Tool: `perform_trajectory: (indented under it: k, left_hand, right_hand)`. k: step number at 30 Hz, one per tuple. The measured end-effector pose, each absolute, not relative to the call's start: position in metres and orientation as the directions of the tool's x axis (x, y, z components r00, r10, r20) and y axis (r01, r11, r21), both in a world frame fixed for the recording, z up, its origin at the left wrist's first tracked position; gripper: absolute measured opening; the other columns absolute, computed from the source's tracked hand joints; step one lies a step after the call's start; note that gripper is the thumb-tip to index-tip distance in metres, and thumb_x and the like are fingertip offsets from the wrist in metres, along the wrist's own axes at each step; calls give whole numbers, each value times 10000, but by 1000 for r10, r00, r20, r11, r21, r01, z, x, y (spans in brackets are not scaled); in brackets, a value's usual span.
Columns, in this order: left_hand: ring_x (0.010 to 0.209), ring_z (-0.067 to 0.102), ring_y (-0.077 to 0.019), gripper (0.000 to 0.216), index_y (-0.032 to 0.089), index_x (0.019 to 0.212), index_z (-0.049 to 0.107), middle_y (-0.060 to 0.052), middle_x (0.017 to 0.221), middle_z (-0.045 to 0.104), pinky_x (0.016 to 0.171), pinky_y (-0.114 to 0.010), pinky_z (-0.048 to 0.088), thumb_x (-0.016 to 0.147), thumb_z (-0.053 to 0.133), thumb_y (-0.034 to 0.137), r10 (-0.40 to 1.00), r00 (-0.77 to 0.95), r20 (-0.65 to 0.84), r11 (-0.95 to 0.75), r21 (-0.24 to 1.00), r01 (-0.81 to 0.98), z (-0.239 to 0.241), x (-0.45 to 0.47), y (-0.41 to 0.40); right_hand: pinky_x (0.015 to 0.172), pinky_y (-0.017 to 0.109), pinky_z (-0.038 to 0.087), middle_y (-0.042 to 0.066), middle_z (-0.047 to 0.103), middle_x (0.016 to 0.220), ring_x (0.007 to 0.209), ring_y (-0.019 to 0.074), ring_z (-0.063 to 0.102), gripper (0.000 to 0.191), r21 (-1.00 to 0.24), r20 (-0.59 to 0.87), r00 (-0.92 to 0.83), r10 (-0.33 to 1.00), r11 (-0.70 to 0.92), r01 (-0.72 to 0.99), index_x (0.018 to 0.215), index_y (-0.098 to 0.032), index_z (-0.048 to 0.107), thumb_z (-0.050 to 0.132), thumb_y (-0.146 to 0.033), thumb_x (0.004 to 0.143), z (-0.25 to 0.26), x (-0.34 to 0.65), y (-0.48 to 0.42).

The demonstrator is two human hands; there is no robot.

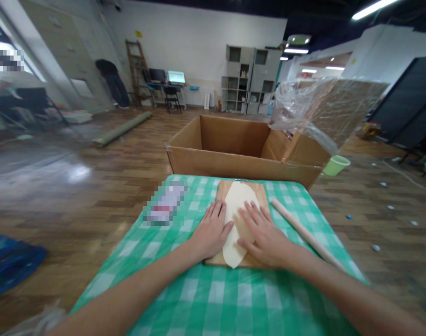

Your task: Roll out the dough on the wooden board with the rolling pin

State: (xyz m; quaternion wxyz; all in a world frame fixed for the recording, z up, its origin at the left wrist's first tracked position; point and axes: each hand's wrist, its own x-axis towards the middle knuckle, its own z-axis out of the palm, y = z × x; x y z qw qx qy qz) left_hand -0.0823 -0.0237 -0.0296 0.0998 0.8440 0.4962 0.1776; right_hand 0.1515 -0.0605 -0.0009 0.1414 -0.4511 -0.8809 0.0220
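A long, flat oval of rolled-out dough [234, 242] lies lengthwise on a wooden cutting board [215, 259]. My left hand [213, 228] rests flat at the dough's left edge, partly on the board, fingers stretched out. Over the right side of the dough lies my right hand [263, 233], its fingers spread, hiding part of the sheet. Neither hand grips anything. To the right of the board, a wooden rolling pin [307, 235] lies slantwise on the green checked tablecloth [213, 298].
A blurred-out packet [166, 205] lies on the cloth at left. Beyond the table's far edge stands a large open cardboard box [233, 161], with plastic wrap [303, 102] at its right. A green bin [336, 165] and a rolled mat [122, 129] are on the floor. A person [113, 84] bends over far left.
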Motion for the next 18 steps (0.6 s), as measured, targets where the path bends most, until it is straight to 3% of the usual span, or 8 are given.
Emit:
perform_trajectory:
  k: [3, 5, 9, 13, 18]
  left_hand:
    - [1666, 195, -358, 644, 25, 1630, 355, -262, 1741, 307, 1340, -581, 240, 1072, 364, 346, 866, 449, 222, -501, 379, 778, -35, -82, -15]
    - [1659, 242, -317, 597, 48, 1605, 401, -234, 1726, 358, 1346, -539, 255, 1063, 349, 291, 867, 437, 241, -499, 445, 744, -35, -84, -6]
    - [1581, 408, -235, 487, 134, 1499, 528, -170, 1622, 515, 1333, -473, 319, 1066, 335, 246, 882, 359, 305, -471, 601, 646, -31, -88, 7]
    - [1537, 462, -237, 424, 173, 1438, 575, -146, 1558, 563, 1315, -474, 358, 1077, 380, 277, 888, 318, 332, -460, 658, 596, -28, -89, 6]
    - [1507, 486, -245, 416, 145, 1421, 580, -160, 1534, 570, 1318, -468, 353, 1074, 393, 275, 888, 318, 332, -460, 658, 596, -25, -88, 1]
  right_hand:
    - [1316, 685, 203, 228, 289, 1751, 1645, 431, 196, 1066, -194, 205, -607, 768, 639, 744, 1729, -120, 237, 637, -725, 948, 2, 131, -88]
    - [1300, 724, 210, 264, 342, 1716, 1617, 474, 260, 1104, -179, 239, -595, 767, 637, 750, 1707, -78, 297, 691, -723, 902, -1, 121, -97]
    - [1259, 670, 372, 278, 524, 1594, 1534, 471, 437, 834, -77, 363, -662, 655, 730, 680, 1593, -62, 519, 726, -521, 927, -14, 112, -108]
    - [1044, 551, 617, 268, 720, 1360, 1269, 423, 710, 466, 85, 450, -710, 541, 766, 637, 1399, -55, 693, 623, -285, 1000, -23, 112, -114]
    - [1005, 517, 642, 267, 753, 1293, 1215, 407, 744, 354, 179, 428, -787, 444, 813, 555, 1298, -35, 732, 592, -127, 985, -18, 121, -110]
